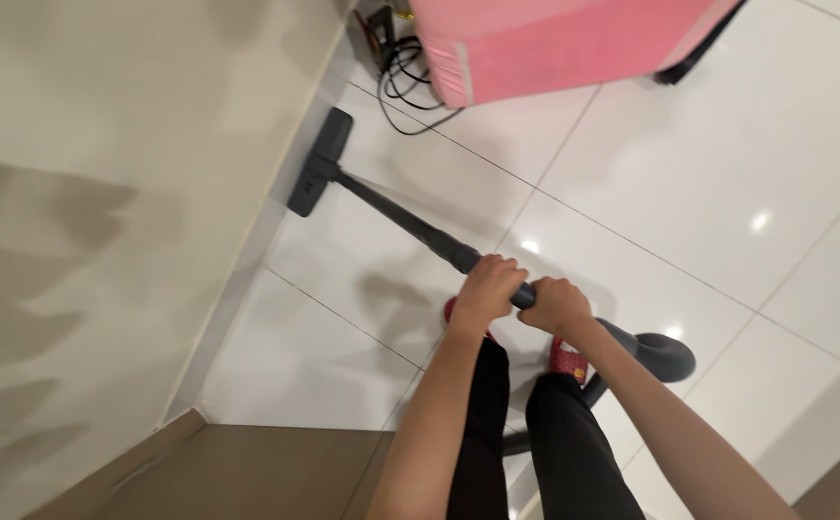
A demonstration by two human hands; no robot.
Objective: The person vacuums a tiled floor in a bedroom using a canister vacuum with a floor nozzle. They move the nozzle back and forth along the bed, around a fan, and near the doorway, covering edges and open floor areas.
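Gripping vacuum wand, left hand, right hand both clenched, glossy white tile floor, beige wall.

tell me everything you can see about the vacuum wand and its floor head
The vacuum wand is a dark, slim tube slanting across the white tiled floor. Its flat black floor head lies against the base of the wall, near tangled black cables under a pink cabinet. The left hand and right hand grip its upper end, side by side.
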